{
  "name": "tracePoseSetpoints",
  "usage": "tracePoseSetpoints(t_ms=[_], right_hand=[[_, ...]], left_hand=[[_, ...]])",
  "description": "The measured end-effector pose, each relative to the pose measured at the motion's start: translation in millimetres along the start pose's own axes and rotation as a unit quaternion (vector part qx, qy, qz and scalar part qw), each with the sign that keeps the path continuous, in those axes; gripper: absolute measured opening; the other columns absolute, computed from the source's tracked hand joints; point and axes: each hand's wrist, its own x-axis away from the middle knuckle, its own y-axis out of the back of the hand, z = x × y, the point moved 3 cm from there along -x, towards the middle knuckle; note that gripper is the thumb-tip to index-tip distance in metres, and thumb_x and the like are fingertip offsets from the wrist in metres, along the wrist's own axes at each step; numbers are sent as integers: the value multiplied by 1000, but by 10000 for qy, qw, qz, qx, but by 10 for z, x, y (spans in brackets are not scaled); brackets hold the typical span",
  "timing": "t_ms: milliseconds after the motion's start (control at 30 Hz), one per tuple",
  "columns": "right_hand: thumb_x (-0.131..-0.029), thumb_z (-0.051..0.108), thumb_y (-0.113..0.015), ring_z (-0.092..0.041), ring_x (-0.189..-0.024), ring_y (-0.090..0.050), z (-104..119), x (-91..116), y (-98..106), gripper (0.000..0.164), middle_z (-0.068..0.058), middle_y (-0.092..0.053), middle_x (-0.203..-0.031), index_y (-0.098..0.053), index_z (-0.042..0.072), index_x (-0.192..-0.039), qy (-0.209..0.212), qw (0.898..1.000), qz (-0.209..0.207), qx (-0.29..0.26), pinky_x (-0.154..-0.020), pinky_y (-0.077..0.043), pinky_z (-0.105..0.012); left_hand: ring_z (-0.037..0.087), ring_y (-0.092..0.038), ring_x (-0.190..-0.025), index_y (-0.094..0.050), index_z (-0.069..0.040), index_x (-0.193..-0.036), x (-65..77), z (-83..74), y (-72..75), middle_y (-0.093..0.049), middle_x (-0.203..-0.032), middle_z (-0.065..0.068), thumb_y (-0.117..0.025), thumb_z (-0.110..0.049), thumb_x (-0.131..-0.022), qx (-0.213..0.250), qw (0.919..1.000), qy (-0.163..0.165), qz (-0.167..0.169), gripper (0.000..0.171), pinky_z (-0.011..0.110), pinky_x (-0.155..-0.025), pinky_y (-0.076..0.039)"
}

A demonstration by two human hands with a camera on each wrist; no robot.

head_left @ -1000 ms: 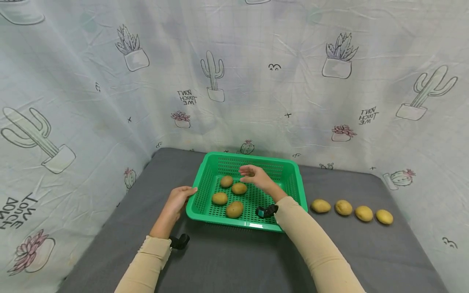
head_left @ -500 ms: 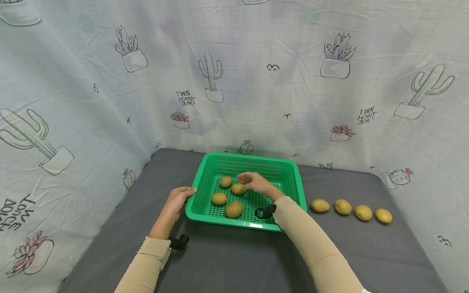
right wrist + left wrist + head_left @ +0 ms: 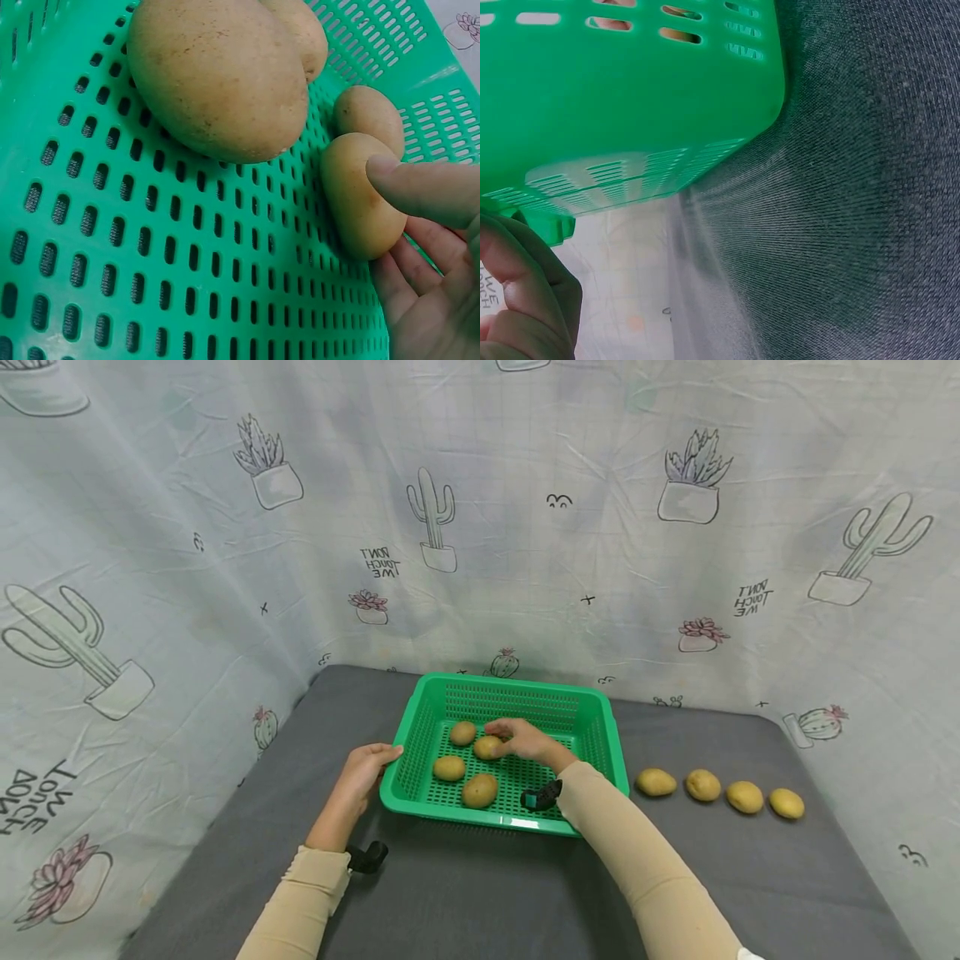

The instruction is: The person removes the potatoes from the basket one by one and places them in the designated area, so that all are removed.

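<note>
Here my right hand (image 3: 527, 740) pinches a potato (image 3: 351, 199) inside the green basket (image 3: 450, 809), my left hand (image 3: 365, 768) gripping its rim (image 3: 392, 777).

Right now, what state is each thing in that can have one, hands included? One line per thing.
Basket: upright, open-topped
Left hand: gripping the basket's left rim
Right hand: thumb and fingers round a potato
Gripped potato: inside the basket; lifted or not, can't tell
Other basket potatoes: three, lying loose
Table potatoes: four, lying in a row
Curtain: hanging, wrinkled
</note>
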Motion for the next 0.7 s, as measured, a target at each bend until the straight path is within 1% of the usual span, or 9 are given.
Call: tracePoseSetpoints(t_ms=[267,467,700], right_hand=[[-90,8,-64,-33,-131,-42,1,-2,-8,55,-16,-43,-144,-44,4,-141,-62,9997,-33,217,-103,-40,-45],[-89,7,-66,-34,-127,-46,-4,-1,-19,56,-17,-45,-142,-44,2,-140,-32,9994,-107,334,-98,-43,-44],[-86,4,-69,-31,-120,-52,-11,-11,-53,57,-16,-50,-137,-47,3,-138,-102,9990,-143,420,-93,-47,-40]], left_hand=[[7,-44,-52,-59,7,-117,-12,-4,-4,-53,-63,-5,-58,-25,-95,-42,10000,-61,32,39,27,-55,-42],[9,-40,-50,-60,6,-116,-5,5,-7,-50,-60,-5,-57,-25,-96,-69,10000,-22,25,36,27,-56,-41],[9,-40,-52,-60,6,-115,2,21,-14,-47,-59,-5,-56,-23,-96,-89,10000,-11,9,34,27,-56,-40]])
